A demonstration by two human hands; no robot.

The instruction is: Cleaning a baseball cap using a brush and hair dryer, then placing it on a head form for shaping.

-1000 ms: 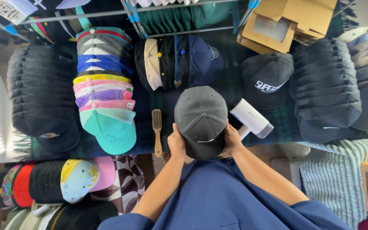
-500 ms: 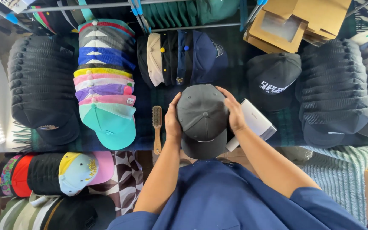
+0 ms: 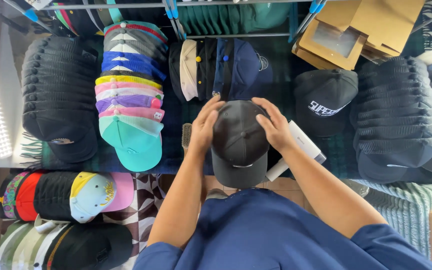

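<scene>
Both my hands cup a dark grey cap over the cap display table.

My left hand point(image 3: 203, 127) and right hand point(image 3: 276, 125) press the two sides of the dark grey baseball cap point(image 3: 238, 142), its brim pointing toward me. A wooden brush point(image 3: 186, 136) lies just beside my left hand; a white lint roller point(image 3: 298, 150) lies under my right wrist. A stack of coloured caps point(image 3: 128, 100) sits to the left, a black cap with white lettering point(image 3: 324, 102) to the right, and cardboard boxes point(image 3: 356, 30) behind it.

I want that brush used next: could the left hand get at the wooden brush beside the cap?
Probably yes: the left hand rests on the dark cap, and the brush lies just beside its wrist, partly hidden but uncovered.
</scene>
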